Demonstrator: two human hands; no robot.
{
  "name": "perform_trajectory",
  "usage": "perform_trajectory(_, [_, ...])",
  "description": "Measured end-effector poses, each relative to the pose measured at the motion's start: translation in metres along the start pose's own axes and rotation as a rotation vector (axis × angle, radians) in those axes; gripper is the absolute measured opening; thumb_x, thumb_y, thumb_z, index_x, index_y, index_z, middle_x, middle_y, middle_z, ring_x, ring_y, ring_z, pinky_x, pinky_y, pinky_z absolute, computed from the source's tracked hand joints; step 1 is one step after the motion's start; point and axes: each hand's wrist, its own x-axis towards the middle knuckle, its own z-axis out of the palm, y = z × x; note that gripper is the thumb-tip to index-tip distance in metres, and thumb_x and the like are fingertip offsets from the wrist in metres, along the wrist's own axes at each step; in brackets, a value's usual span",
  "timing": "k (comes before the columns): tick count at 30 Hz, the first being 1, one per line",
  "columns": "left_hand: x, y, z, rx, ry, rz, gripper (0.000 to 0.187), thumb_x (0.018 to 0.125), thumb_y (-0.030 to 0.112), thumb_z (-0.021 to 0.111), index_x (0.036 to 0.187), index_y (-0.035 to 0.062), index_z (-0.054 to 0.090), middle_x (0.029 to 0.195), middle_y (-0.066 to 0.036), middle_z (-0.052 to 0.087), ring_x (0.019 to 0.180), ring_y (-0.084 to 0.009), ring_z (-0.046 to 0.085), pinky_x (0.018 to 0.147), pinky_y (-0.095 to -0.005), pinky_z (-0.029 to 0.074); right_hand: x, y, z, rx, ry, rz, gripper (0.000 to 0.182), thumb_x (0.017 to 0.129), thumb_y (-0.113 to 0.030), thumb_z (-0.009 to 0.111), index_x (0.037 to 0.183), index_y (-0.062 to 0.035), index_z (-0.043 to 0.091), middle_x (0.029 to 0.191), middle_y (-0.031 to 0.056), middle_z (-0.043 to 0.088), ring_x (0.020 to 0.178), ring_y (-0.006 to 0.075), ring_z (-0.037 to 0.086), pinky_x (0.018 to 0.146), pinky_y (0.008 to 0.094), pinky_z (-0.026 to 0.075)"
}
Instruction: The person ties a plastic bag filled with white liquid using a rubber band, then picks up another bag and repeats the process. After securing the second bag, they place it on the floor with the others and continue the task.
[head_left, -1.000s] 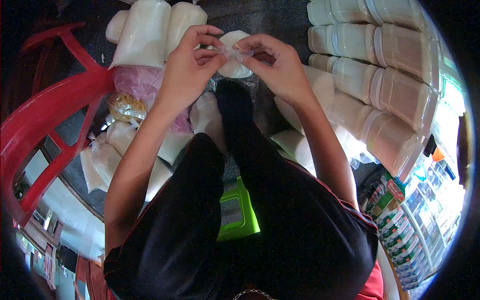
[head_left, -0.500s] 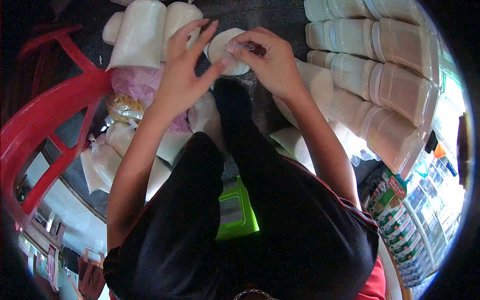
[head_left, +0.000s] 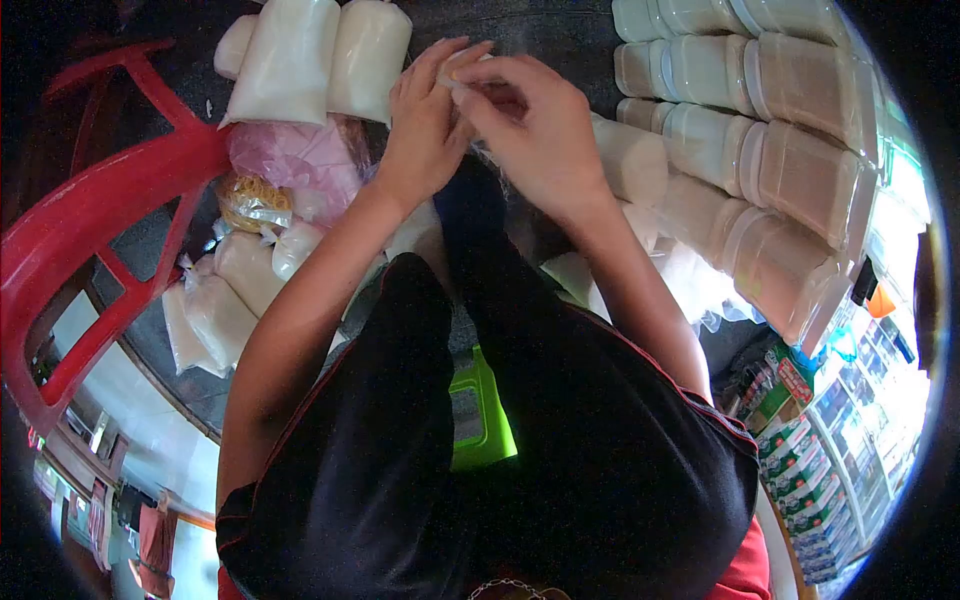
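Head view: both hands meet above the dark floor (head_left: 540,40), near its far edge. The left hand (head_left: 425,130) has its fingers nearly straight and pressed against a small white bag (head_left: 452,66), most of which is hidden behind the hands. The right hand (head_left: 535,125) is curled narrow, its fingertips pinching the top of the same bag. Just left of the hands lie two large white filled bags (head_left: 320,60) side by side, with a pink plastic bag (head_left: 290,160) just nearer than them and a bundle of yellow rubber bands (head_left: 250,200) beside it. A red plastic chair (head_left: 100,220) stands on the left. Rows of lidded plastic jars (head_left: 770,130) lie stacked along the right. A green stool (head_left: 480,420) shows between the person's dark-clothed legs.
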Motion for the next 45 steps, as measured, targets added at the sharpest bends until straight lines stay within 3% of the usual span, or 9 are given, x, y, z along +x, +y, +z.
perform_trajectory(4, [0.001, 0.007, -0.003, 0.018, 0.03, -0.029, 0.046, 0.098, 0.021, 0.056, 0.143, 0.0164, 0.057, 0.147, -0.014, 0.047, 0.136, -0.0371, 0.044, 0.115, -0.0509, 0.029, -0.007, 0.013, -0.013, 0.581, 0.093, 0.283, 0.023, 0.092, -0.016, 0.064, 0.11, -0.0063, 0.074, 0.098, 0.0141, 0.07, 0.091, 0.0277, 0.071, 0.079, 0.0368, 0.056])
perform_trajectory(10, [0.006, 0.006, 0.0, -0.014, 0.028, -0.028, 0.046, 0.102, 0.02, 0.05, 0.148, 0.0205, 0.054, 0.146, -0.014, 0.048, 0.134, -0.0369, 0.045, 0.115, -0.0505, 0.029, -0.018, 0.029, -0.018, 0.11, 0.145, 0.091, 0.025, 0.092, -0.017, 0.066, 0.113, -0.0081, 0.075, 0.092, 0.0141, 0.067, 0.082, 0.0245, 0.067, 0.073, 0.033, 0.053])
perform_trajectory(16, [0.003, 0.006, -0.004, 0.038, -0.002, 0.005, 0.06, 0.097, 0.02, 0.056, 0.155, 0.023, 0.044, 0.149, -0.014, 0.044, 0.135, -0.0375, 0.044, 0.115, -0.0503, 0.029, -0.011, 0.006, -0.014, -0.137, 0.036, 0.161, 0.038, 0.083, -0.035, 0.078, 0.105, -0.0042, 0.073, 0.091, 0.0147, 0.063, 0.088, 0.0323, 0.066, 0.078, 0.0424, 0.053])
perform_trajectory(19, [0.003, 0.008, -0.004, 0.033, 0.003, -0.012, 0.065, 0.093, 0.018, 0.06, 0.156, 0.0235, 0.042, 0.149, -0.014, 0.043, 0.135, -0.0377, 0.043, 0.115, -0.0507, 0.029, -0.009, 0.0, -0.01, -0.367, 0.224, 0.025, 0.05, 0.077, -0.04, 0.085, 0.111, -0.0052, 0.073, 0.093, 0.0091, 0.062, 0.086, 0.0229, 0.064, 0.074, 0.034, 0.052])
perform_trajectory(25, [0.003, 0.008, -0.004, 0.047, -0.012, -0.029, 0.069, 0.092, 0.014, 0.062, 0.156, 0.0242, 0.041, 0.148, -0.014, 0.044, 0.134, -0.0378, 0.043, 0.114, -0.0509, 0.03, -0.007, 0.007, -0.007, -0.51, 0.169, -0.018, 0.04, 0.079, -0.034, 0.082, 0.108, -0.0075, 0.074, 0.091, 0.0105, 0.065, 0.09, 0.0307, 0.065, 0.079, 0.0409, 0.053])
perform_trajectory(28, [0.002, 0.01, -0.003, 0.057, 0.007, -0.029, 0.068, 0.092, 0.015, 0.063, 0.156, 0.0239, 0.041, 0.148, -0.013, 0.044, 0.133, -0.0378, 0.044, 0.114, -0.0509, 0.031, -0.006, 0.008, -0.002, -0.378, 0.098, 0.024, 0.024, 0.081, -0.03, 0.076, 0.093, -0.0096, 0.075, 0.092, 0.0145, 0.067, 0.092, 0.0357, 0.065, 0.082, 0.0471, 0.053])
perform_trajectory(40, [0.0, 0.027, -0.003, 0.118, 0.064, -0.065, 0.051, 0.098, 0.021, 0.058, 0.148, 0.015, 0.052, 0.147, -0.012, 0.049, 0.137, -0.0348, 0.044, 0.117, -0.048, 0.028, -0.019, -0.001, -0.005, -0.136, -0.03, 0.044, 0.027, 0.09, -0.02, 0.073, 0.112, -0.005, 0.074, 0.088, 0.0099, 0.067, 0.069, 0.018, 0.06, 0.065, 0.0319, 0.048])
perform_trajectory(43, [-0.003, 0.02, 0.0, 0.124, 0.11, 0.009, 0.049, 0.095, 0.019, 0.062, 0.144, 0.0186, 0.057, 0.149, -0.005, 0.05, 0.136, -0.0308, 0.044, 0.112, -0.0464, 0.029, -0.04, 0.002, -0.015, 0.222, -0.114, 0.159, 0.036, 0.094, -0.025, 0.069, 0.123, -0.0032, 0.07, 0.096, 0.009, 0.068, 0.071, 0.0152, 0.06, 0.068, 0.0294, 0.049])
perform_trajectory(45, [-0.001, 0.018, 0.0, 0.146, 0.105, 0.023, 0.036, 0.101, 0.02, 0.055, 0.136, 0.0149, 0.063, 0.147, -0.001, 0.055, 0.137, -0.0273, 0.044, 0.113, -0.0454, 0.027, -0.045, 0.002, -0.026, 0.767, -0.086, 0.475, 0.046, 0.097, -0.029, 0.064, 0.135, -0.0023, 0.063, 0.104, 0.01, 0.067, 0.075, 0.0139, 0.061, 0.073, 0.0283, 0.051])
